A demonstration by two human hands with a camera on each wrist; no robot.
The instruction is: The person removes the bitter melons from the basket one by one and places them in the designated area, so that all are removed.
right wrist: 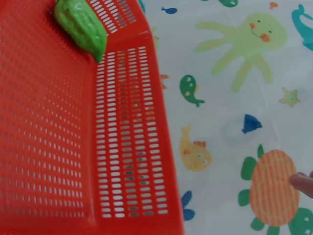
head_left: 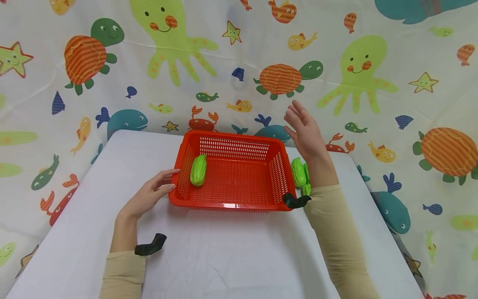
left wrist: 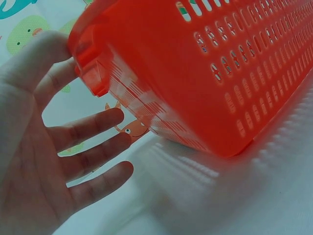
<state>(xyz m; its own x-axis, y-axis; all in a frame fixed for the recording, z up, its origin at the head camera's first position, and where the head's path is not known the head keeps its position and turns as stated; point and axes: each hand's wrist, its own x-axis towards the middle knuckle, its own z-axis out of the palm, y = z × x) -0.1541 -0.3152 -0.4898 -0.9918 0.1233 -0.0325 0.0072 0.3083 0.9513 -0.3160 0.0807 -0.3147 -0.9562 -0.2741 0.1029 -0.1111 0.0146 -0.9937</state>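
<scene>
A red plastic basket point(head_left: 231, 207) with slotted walls sits on the white table. Inside, near its left wall, lies a bright green, ribbed bitter melon point(head_left: 198, 170), also visible in the right wrist view at the top left point(right wrist: 82, 27). My left hand point(head_left: 151, 195) is at the basket's left rim. In the left wrist view its thumb and forefinger touch the rim, while the other fingers point(left wrist: 100, 154) stretch out apart from it. Raised beyond the basket's back right corner, my right hand point(head_left: 308, 133) holds nothing, its fingers loosely extended.
More green bitter melons point(head_left: 298, 172) lie on the table against the basket's right side, partly hidden by the right forearm. A cloth point(head_left: 231, 83) printed with sea animals hangs behind and around the table point(head_left: 224, 253).
</scene>
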